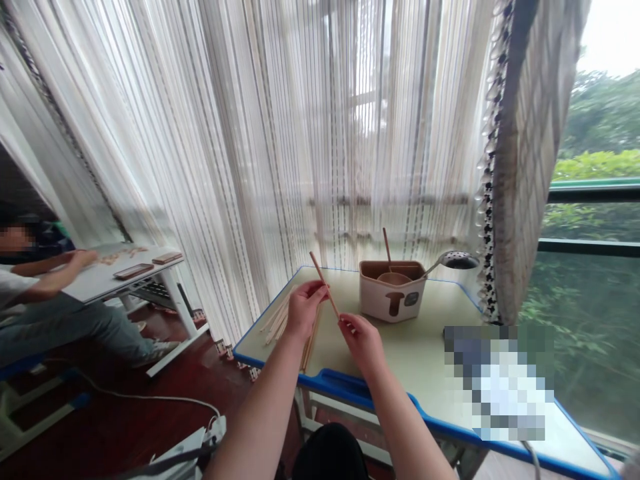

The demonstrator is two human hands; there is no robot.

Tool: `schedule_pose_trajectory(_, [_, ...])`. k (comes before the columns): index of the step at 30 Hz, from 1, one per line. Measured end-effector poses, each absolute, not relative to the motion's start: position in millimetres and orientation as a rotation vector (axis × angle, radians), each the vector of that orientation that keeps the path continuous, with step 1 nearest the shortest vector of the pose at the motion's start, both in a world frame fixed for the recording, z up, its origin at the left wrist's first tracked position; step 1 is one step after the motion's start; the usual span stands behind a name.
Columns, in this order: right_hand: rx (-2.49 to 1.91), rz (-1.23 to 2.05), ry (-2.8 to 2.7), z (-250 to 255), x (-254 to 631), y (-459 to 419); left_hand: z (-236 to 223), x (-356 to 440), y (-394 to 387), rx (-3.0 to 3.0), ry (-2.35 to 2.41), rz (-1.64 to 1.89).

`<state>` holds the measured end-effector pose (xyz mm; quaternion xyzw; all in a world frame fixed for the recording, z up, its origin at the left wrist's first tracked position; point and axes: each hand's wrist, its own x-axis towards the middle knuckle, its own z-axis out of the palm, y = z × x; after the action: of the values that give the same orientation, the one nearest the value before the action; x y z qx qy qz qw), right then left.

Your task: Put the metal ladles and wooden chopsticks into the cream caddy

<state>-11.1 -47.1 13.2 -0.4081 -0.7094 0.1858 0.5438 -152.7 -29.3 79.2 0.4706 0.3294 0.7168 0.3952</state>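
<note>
My left hand (303, 308) and my right hand (361, 337) together hold one wooden chopstick (324, 284) slanting up to the left above the table. The left fingers close around its middle and the right fingers pinch its lower end. Under my left hand lies a loose pile of chopsticks (280, 320) on the pale green table (425, 353). A beige holder box (393, 293) with a mushroom picture stands behind my right hand, with a wooden spoon in it.
A metal skimmer ladle (453, 260) leans out of the box to the right. Sheer curtains hang close behind the table. Another person sits at a white table (125, 270) at the left. A cable (150, 399) runs over the dark floor.
</note>
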Motion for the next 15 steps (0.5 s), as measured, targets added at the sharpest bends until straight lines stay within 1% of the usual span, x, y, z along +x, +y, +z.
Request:
schedule_pose_trajectory(7, [-0.962,0.273,-1.403,20.9,-1.7,-53.9,114.4,-111.5,-16.4,1.38,0.726,1.644])
schedule_pose_trajectory(12, [-0.983,0.307,-1.261,21.5,12.2,-50.3,125.5,-85.2,-11.3,1.479,0.715,1.548])
schedule_pose_trajectory(15, [-0.992,0.34,-1.215,18.4,17.9,-47.4,130.8,-80.9,-5.9,1.538,0.717,1.408])
